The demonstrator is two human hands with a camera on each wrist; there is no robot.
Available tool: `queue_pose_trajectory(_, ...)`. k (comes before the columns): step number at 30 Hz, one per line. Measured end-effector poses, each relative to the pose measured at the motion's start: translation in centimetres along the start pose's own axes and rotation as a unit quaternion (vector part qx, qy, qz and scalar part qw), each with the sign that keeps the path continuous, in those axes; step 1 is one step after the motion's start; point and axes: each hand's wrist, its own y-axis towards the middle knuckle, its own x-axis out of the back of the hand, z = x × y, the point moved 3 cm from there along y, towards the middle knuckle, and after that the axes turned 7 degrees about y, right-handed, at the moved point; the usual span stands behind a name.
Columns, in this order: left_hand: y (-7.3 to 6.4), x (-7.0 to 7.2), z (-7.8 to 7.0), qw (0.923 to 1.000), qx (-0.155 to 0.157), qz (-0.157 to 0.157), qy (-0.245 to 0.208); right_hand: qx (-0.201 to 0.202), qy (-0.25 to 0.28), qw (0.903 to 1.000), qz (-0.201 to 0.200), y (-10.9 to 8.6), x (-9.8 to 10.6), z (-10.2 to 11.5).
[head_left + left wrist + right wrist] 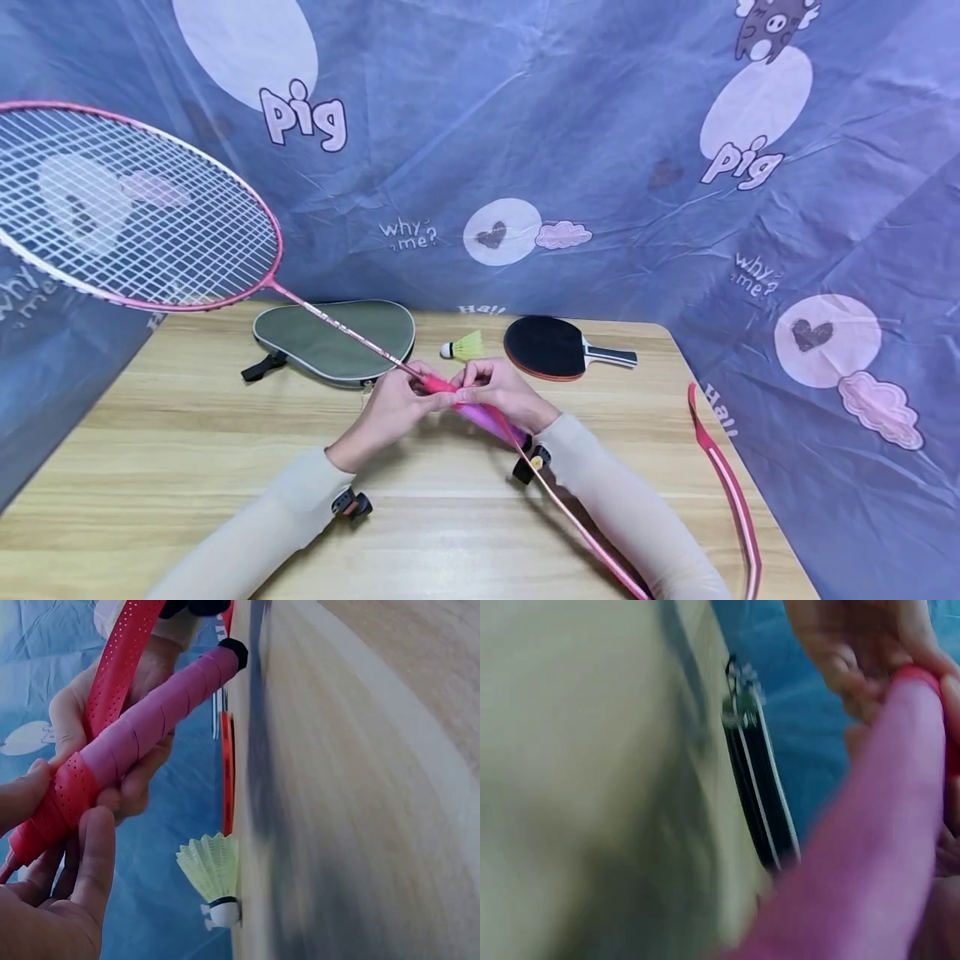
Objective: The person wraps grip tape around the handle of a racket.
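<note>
A pink and white badminton racket (273, 283) is held up at a slant, its strung head at the upper left. Its purple handle (142, 735) has a black butt cap. Perforated red grip tape (124, 664) is wound round the handle's shaft end, and a loose strip leads off it. My left hand (397, 404) pinches the wound part between thumb and fingers. My right hand (506, 390) holds the tape against the handle just beside it, fingers under the purple grip. In the right wrist view the handle (862, 825) is blurred and covers much of the hands.
Behind the hands lie a green paddle case (337, 337), a yellow shuttlecock (465, 346) and a black table tennis bat (546, 346). A red and white strip (733, 500) curves along the table's right edge and leaves the view. Printed blue cloth (450, 125) hangs around the table.
</note>
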Motion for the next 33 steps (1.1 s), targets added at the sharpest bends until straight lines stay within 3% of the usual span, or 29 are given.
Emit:
queue_pose_trajectory(5, 0.1, -0.2, 0.9, 0.9994, 0.01, 0.014, -0.031, -0.032, -0.118, 0.9924, 0.016, 0.3, 0.8, 0.1)
queue_pose_trajectory(8, 0.2, -0.2, 1.2, 0.9986, 0.013, 0.022, -0.047, -0.044, -0.152, 0.9866, 0.039, 0.4, 1.1, 0.2)
queue_pose_trajectory(13, 0.3, -0.2, 1.3, 0.9977, 0.012, 0.031, -0.059, -0.048, -0.148, 0.9849, 0.076, 0.4, 1.2, 0.6)
queue_pose_trajectory(19, 0.4, 0.0, 1.2, 0.9983, 0.006, 0.034, -0.048, -0.052, -0.148, 0.9833, 0.093, 0.4, 1.5, 0.7)
queue_pose_trajectory(24, 0.5, 0.1, 1.2, 0.9979, 0.0, 0.047, -0.046, -0.066, -0.125, 0.9865, 0.083, 0.3, 1.5, 0.7)
queue_pose_trajectory(33, 0.9, 0.4, 1.3, 0.9954, -0.022, 0.071, -0.06, -0.048, -0.114, 0.9909, 0.052, 0.6, 1.6, 0.5)
